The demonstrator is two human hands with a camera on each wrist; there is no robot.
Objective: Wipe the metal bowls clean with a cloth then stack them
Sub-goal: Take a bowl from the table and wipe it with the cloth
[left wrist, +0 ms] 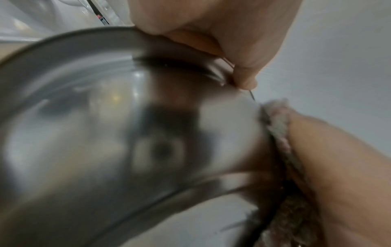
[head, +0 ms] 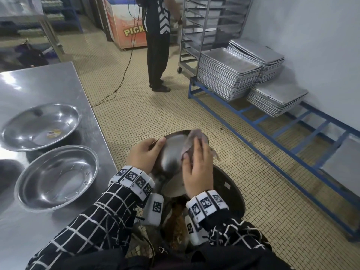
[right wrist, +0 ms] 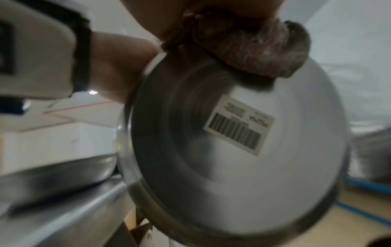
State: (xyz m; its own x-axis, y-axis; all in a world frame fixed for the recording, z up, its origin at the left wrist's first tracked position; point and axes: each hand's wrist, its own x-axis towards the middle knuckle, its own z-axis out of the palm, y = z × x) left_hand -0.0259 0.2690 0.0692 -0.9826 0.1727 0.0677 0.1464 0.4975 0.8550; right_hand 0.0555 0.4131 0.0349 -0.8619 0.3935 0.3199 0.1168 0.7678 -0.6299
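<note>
My left hand (head: 144,154) grips a metal bowl (head: 173,151) by its near rim and holds it tilted, underside up, above a black bin. My right hand (head: 196,168) lies over a pinkish-grey cloth (head: 194,135) and presses it against the bowl's outer wall with fingers laid along the curve. The right wrist view shows the bowl's base (right wrist: 232,175) with a barcode label (right wrist: 239,127) and the bunched cloth (right wrist: 253,55) at its upper edge. In the left wrist view my fingers (left wrist: 211,25) pinch the rim of the bowl (left wrist: 127,133). Two more bowls (head: 41,126) (head: 56,178) sit upright on the table.
The steel table (head: 48,84) runs along my left. The black bin (head: 229,193) stands on the tiled floor under my hands. A person (head: 157,45) stands further back, with a cable (head: 124,71) trailing on the floor. Stacked metal trays (head: 228,73) rest on a blue frame (head: 272,152) at the right.
</note>
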